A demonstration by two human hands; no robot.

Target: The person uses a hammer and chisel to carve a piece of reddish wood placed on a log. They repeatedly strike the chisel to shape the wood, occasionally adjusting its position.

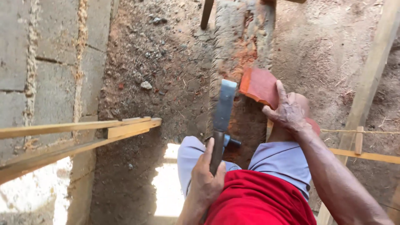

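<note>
We see a block wall (54, 62) on the left, sandy dirt ground (166, 54) below and a long rough log (241, 37) running ahead, with wooden slats (125, 127) jutting from the wall. Our right hand (287, 112) is closed over the near end of a red brick (259, 85), pressing it against the log. Our left hand (207, 175) grips the handle of a broad-bladed chopper (223, 106), its blade raised just left of the brick.

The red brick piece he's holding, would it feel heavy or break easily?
The red brick piece looks thick and solid, so probably stiff and heavy for its size. Its rough edge suggests it may chip. The right hand pins it flat, so rolling seems unlikely.
</note>
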